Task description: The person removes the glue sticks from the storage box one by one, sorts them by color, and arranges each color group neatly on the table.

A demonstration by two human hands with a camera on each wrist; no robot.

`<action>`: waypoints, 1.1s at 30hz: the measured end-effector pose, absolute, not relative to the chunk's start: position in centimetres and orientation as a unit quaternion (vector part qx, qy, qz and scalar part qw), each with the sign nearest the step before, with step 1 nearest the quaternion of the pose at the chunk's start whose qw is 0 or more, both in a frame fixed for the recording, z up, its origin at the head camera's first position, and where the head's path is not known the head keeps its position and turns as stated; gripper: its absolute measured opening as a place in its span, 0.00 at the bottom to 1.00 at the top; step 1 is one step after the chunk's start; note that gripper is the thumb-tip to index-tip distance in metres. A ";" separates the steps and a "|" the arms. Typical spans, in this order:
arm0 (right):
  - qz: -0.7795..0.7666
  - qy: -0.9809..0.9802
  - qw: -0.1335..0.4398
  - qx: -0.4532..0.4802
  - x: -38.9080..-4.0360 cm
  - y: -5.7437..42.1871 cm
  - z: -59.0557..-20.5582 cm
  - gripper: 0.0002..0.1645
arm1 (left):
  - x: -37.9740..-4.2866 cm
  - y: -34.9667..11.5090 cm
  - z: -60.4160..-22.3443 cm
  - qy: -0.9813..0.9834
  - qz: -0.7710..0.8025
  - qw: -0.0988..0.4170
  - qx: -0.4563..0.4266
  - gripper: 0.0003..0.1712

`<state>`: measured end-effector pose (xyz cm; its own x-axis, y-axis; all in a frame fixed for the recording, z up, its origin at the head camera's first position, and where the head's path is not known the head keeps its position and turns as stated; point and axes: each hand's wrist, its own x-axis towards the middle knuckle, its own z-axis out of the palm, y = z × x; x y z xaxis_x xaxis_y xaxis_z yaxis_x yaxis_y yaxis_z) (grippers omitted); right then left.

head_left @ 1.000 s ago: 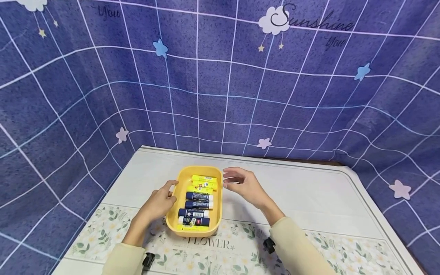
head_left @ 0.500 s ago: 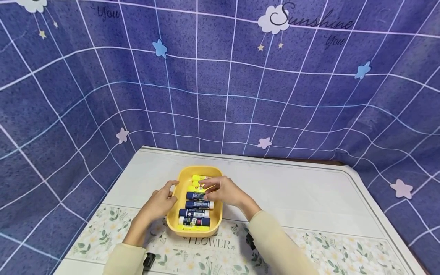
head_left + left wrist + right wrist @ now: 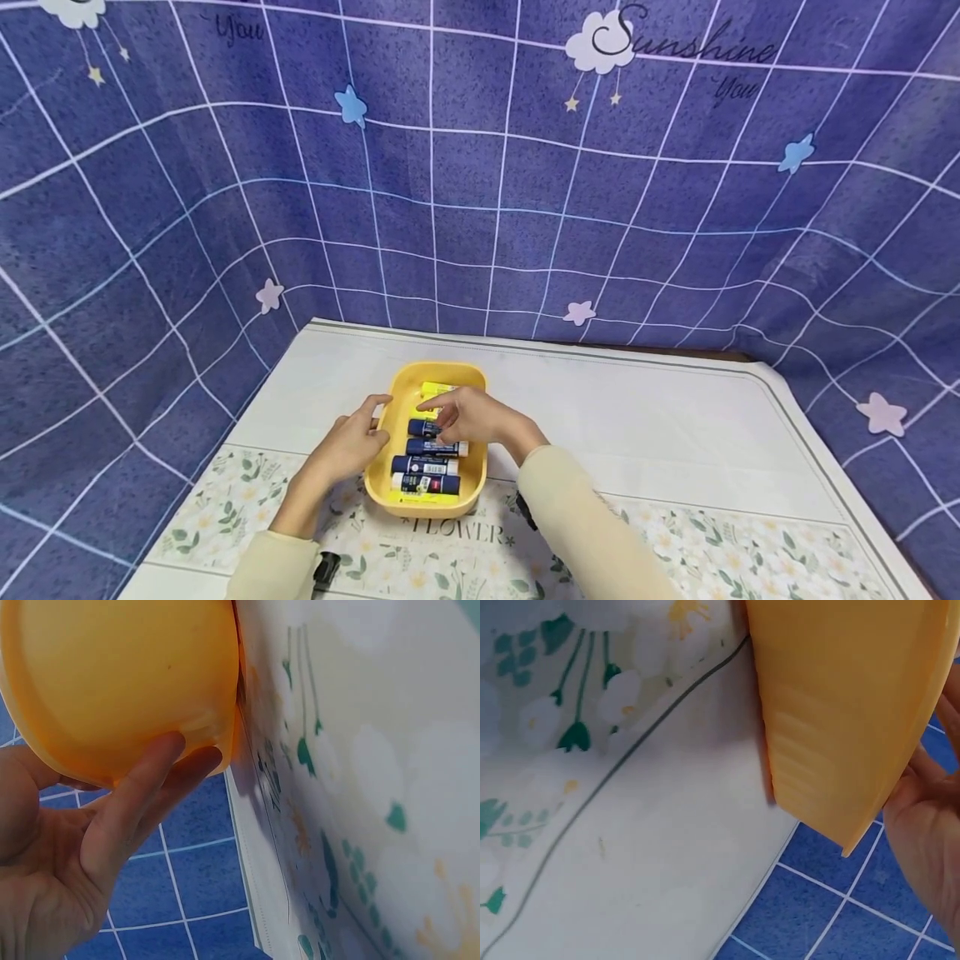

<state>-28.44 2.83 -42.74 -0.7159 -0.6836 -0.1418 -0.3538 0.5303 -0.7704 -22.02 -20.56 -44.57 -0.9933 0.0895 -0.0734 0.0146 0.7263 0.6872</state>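
Observation:
A yellow plastic tray (image 3: 373, 492) holds a column of yellow glue sticks (image 3: 437, 388) and navy glue sticks (image 3: 426, 465). My left hand (image 3: 347, 446) grips its left side, with index finger and thumb at the rim and other fingers against the outer wall, as the left wrist view shows. My right hand (image 3: 480, 417) reaches over the right rim, its index finger extended above the yellow sticks. The thumb is beside the upper navy glue stick (image 3: 423, 428), whose right end is hidden. In the right wrist view the tray wall (image 3: 832, 712) covers the fingertips.
The tray stands on a white table (image 3: 637, 425) with a floral printed band (image 3: 420, 562). A blue grid-patterned curtain (image 3: 465, 167) surrounds the back and sides. Black straps (image 3: 326, 570) show at the wrists.
My right hand has moved left from beside the tray to over the glue sticks inside it, then slightly lower. My left hand and the tray have stayed in place.

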 end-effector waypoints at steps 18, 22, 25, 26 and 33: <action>-0.165 0.917 0.170 -0.321 -27.0 0.1 -43.1 0.37 | -22.1 -20.7 -44.7 0.928 0.367 0.050 0.033 0.34; -0.143 0.925 0.163 -0.312 -26.7 -0.2 -43.6 0.36 | -22.2 -20.7 -44.7 0.929 0.365 0.054 0.030 0.35; -0.138 0.926 0.157 -0.315 -26.7 -0.1 -44.0 0.34 | -22.3 -20.7 -44.8 0.930 0.362 0.055 0.030 0.35; -0.135 0.926 0.154 -0.318 -26.7 -0.1 -44.1 0.33 | -22.3 -20.7 -44.8 0.931 0.361 0.054 0.030 0.35; -0.140 0.921 0.144 -0.335 -26.7 0.0 -44.2 0.27 | -22.3 -20.7 -44.7 0.932 0.356 0.051 0.029 0.35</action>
